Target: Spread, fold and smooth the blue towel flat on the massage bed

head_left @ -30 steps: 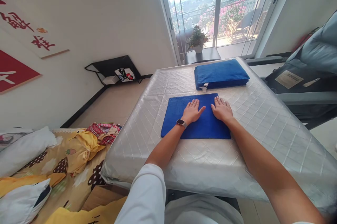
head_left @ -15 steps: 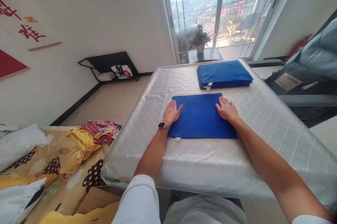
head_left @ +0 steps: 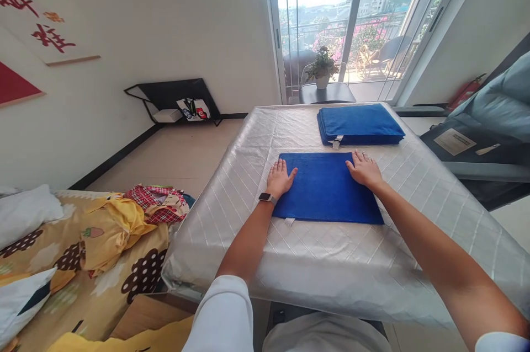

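A blue cloth [head_left: 323,192], spread flat in a rectangle, lies on the silvery covered table [head_left: 314,252] in front of me. Its small white tag sticks out at the near left edge. My left hand [head_left: 280,178], with a watch on the wrist, rests flat on the cloth's left edge, fingers stretched out. On the right edge, toward the far corner, my right hand [head_left: 364,169] lies flat with its fingers extended. Neither hand grips anything. Just beyond the cloth sits a neat stack of folded blue cloths [head_left: 360,123], with white tags at its near left corner.
At left is a bed [head_left: 103,286] with a patterned sheet, clothes and pillows. A grey chair [head_left: 488,142] stands close on the right. Past the table's far edge, a potted plant [head_left: 322,68] sits on a chair by the glass door. A black rack [head_left: 178,101] leans near the wall.
The whole view has shifted slightly, so the table and cloths appear a little lower and further right. Both hands stay flat on the cloth's edges.
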{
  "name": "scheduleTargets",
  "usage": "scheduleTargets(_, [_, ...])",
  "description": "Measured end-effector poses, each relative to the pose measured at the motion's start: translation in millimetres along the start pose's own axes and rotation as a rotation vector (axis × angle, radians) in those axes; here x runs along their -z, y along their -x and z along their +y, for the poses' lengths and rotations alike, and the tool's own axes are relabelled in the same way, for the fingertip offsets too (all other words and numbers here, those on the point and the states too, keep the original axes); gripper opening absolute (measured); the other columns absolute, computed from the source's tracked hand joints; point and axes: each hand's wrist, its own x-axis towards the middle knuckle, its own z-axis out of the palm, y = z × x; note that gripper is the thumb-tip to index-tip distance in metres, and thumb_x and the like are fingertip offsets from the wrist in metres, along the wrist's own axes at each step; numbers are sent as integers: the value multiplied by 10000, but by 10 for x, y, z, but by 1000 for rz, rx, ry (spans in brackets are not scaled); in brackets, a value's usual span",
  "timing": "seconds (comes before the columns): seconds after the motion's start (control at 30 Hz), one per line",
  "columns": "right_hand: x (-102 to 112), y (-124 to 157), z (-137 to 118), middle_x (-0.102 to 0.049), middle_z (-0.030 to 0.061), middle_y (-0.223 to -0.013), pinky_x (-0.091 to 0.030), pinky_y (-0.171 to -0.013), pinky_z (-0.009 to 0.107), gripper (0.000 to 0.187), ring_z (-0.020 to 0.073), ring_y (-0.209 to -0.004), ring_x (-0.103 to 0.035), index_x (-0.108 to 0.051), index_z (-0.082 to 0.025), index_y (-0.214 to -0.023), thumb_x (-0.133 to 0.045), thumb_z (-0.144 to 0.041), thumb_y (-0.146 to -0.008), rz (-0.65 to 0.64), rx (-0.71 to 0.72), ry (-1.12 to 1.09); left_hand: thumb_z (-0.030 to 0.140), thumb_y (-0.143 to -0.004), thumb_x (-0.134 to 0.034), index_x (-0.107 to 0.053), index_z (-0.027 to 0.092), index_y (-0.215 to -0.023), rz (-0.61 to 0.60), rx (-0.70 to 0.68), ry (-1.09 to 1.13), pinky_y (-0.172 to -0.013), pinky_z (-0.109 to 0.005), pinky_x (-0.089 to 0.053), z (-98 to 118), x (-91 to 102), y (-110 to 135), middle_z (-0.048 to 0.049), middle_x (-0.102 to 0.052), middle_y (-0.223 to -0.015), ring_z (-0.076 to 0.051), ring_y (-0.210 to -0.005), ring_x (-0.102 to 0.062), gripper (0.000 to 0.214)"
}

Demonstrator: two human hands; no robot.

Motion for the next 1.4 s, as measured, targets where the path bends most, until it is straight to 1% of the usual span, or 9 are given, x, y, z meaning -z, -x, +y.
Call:
scheduleTargets(0.27, [-169,-134,11,-207,140,-1708,-137,-1278,445,721,226,-1580,-176,-222,-59,-1650,-142,-475,-1066,2,-9,-72,675,-1011,-75,-243,33,-1626,-2,-9,-6,-1296,-417,-142,6,7,9,-169,-197,-1704,-293,-1583,-186,905])
scheduleTargets(0.5, [-158,-113,-8,-223,161,-1700,-132,-1280,429,721,213,-1578,-181,-236,-28,-1639,-160,-452,-1060,23,-14,-111,658,-1027,-71,-266,60,-1623,-2,-3,-36,-1291,-403,-159,-24,65,43,-158,-225,-1700,-264,-1577,-213,866])
scheduleTargets(0.63, [-154,-102,-24,-228,150,-1700,-129,-1282,430,721,221,-1575,-189,-240,-15,-1635,-175,-437,-1054,38,-15,-132,608,-1050,-90,-307,26,-1600,70,33,-82,-1287,-394,-170,106,155,66,-188,-269,-1680,-262,-1569,-241,829])
scheduleTargets(0.73, [-159,-96,-32,-237,151,-1697,-125,-1282,424,710,220,-1574,-193,-255,-17,-1631,-189,-423,-1053,43,-18,-144,597,-1062,-113,-366,61,-1584,92,-73,-82,-1282,-379,-191,435,166,38,-163,-325,-1665,-251,-1556,-280,790])
scheduleTargets(0.93, [-170,-80,-27,-255,155,-1692,-131,-1278,415,678,220,-1571,-205,-265,-20,-1628,-185,-368,-1052,55,-10,-126,550,-1087,-199,-595,159,-1427,27,-459,19,-1238,-354,-294,1493,-24,-194,-125,-518,-1552,-220,-1472,-431,652])
scheduleTargets(1.03, [-185,-68,5,-250,152,-1695,-145,-1274,400,659,209,-1571,-208,-268,-45,-1633,-200,-339,-1047,65,20,-96,502,-1097,-198,-582,175,-1436,44,-476,108,-1230,-352,-311,1894,-171,-349,-116,-523,-1549,-201,-1457,-450,608])
scheduleTargets(1.1, [-183,-59,19,-246,147,-1697,-151,-1273,393,651,200,-1571,-207,-272,-57,-1635,-208,-318,-1042,66,27,-86,493,-1096,-199,-532,179,-1487,44,-441,136,-1251,-384,-277,2019,-259,-425,-114,-478,-1587,-203,-1489,-406,602])
scheduleTargets(1.23, [-139,-42,-4,-252,141,-1695,-152,-1274,400,650,202,-1569,-215,-281,-50,-1631,-181,-313,-1046,48,17,-87,539,-1082,-173,-459,195,-1551,19,-385,113,-1276,-436,-214,1938,-342,-478,-103,-393,-1642,-208,-1544,-310,648])
scheduleTargets(1.4, [-110,-52,-44,-262,150,-1690,-150,-1272,414,666,212,-1566,-223,-293,-44,-1625,-194,-369,-1052,51,-13,-113,616,-1053,-139,-364,140,-1603,-4,-313,44,-1294,-432,-153,1365,-239,-473,-105,-306,-1679,-226,-1573,-232,761])
